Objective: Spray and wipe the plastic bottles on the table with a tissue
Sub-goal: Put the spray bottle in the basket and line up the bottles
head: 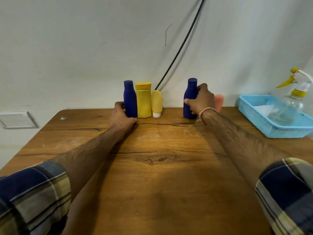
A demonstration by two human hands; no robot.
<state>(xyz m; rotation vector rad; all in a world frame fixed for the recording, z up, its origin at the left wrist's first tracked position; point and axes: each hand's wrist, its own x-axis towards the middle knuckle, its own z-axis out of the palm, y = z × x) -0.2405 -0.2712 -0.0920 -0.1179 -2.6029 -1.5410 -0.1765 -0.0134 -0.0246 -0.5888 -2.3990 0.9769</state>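
Note:
Along the far edge of the wooden table [152, 167] stand a blue bottle [130, 97], a yellow bottle [143, 100] and a pale yellow tube [156, 103] on its white cap, all touching. My left hand [121, 117] wraps the base of that blue bottle. Further right, my right hand [202, 100] grips a second blue bottle [190, 97], upright on the table. A pink tube [219, 101] shows partly behind my right hand. A clear spray bottle [291, 102] with a yellow trigger leans in the basket at right, beside white tissue [261, 108].
A light blue mesh basket [254, 119] sits at the table's right edge. A black cable [179, 48] runs down the white wall behind the bottles. A white wall plate [17, 119] is at left, off the table.

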